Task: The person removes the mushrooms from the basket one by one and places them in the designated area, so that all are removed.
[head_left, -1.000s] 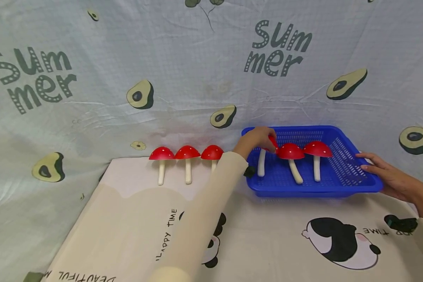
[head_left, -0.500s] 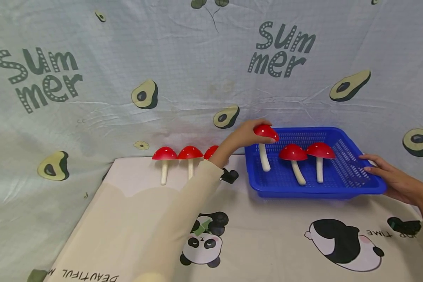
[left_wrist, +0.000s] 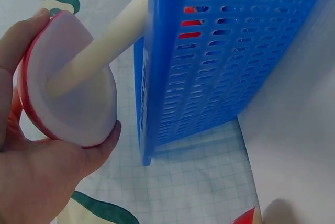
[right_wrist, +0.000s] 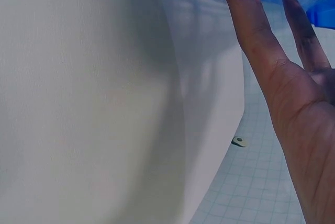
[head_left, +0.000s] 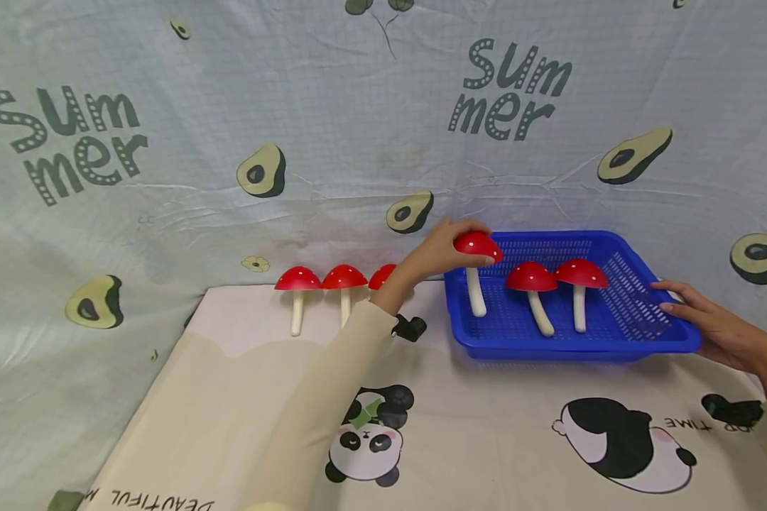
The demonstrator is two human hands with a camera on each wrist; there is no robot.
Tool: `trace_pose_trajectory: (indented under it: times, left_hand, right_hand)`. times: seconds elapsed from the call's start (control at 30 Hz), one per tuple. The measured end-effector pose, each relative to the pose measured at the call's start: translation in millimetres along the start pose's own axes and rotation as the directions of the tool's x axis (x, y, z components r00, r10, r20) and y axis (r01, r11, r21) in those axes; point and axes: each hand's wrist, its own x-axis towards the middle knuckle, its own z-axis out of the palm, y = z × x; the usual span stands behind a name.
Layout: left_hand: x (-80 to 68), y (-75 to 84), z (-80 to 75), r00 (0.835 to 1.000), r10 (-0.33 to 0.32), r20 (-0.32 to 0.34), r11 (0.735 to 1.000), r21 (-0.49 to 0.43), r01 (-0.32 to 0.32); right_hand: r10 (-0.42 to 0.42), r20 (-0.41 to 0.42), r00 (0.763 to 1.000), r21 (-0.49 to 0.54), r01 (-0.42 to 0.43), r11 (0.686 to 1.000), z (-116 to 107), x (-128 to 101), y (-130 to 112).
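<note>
My left hand (head_left: 439, 250) grips a toy mushroom (head_left: 476, 291) by its red, white-spotted cap. Its white stem slants down into the left part of a blue plastic basket (head_left: 550, 345). The left wrist view shows the thumb and fingers around the edge of the cap (left_wrist: 78, 111), its pale underside towards the camera. Two more mushrooms lie in the basket, a middle one (head_left: 530, 277) and a right one (head_left: 581, 274). At the basket's right rim my right hand (head_left: 719, 326) holds on, its fingers over the edge and the rest partly hidden.
Left of the basket, three more mushrooms line the table's back edge: one at far left (head_left: 297, 279), a middle one (head_left: 344, 276) and one (head_left: 381, 275) partly behind my left arm. A cloth backdrop (head_left: 332, 106) rises behind. Panda prints mark the tabletop (head_left: 473, 440).
My left hand has lifted the leftmost basket mushroom by its cap and drawn it slightly left, the stem staying over the basket. The right hand keeps its place at the rim.
</note>
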Motion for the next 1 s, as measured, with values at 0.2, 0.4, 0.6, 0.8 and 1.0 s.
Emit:
trace_pose_trajectory:
  times: [0.2, 0.4, 0.6, 0.8, 1.0]
  left_hand:
    - [-2.7, 3.6, -0.5, 1.000, -0.012, -0.004, 1.000, -0.018, 0.011]
    - [-6.7, 3.8, -0.9, 1.000, -0.020, -0.013, 0.997, -0.074, 0.019]
    - [-13.4, 4.0, -4.6, 1.000, -0.003, -0.014, 0.996, -0.093, 0.002]
    - [-22.1, 3.4, -9.7, 0.999, 0.041, -0.014, 0.991, -0.128, -0.043]
    - [-31.4, -1.2, -15.6, 0.999, 0.021, -0.031, 0.990, -0.142, -0.025]
  right_hand:
    - [-0.001, -0.009, 1.000, -0.018, 0.001, 1.000, 0.2, 1.4, -0.1]
    - [0.002, -0.004, 1.000, 0.007, -0.002, 1.000, -0.1, 0.7, -0.1]
    - [0.008, -0.009, 1.000, 0.019, -0.008, 1.000, -0.3, 0.6, 0.6]
    - [0.010, -0.018, 1.000, 0.014, -0.010, 1.000, -0.4, 0.6, 1.5]
    - [0.007, -0.018, 1.000, -0.017, -0.007, 1.000, 0.8, 1.8, 0.6]
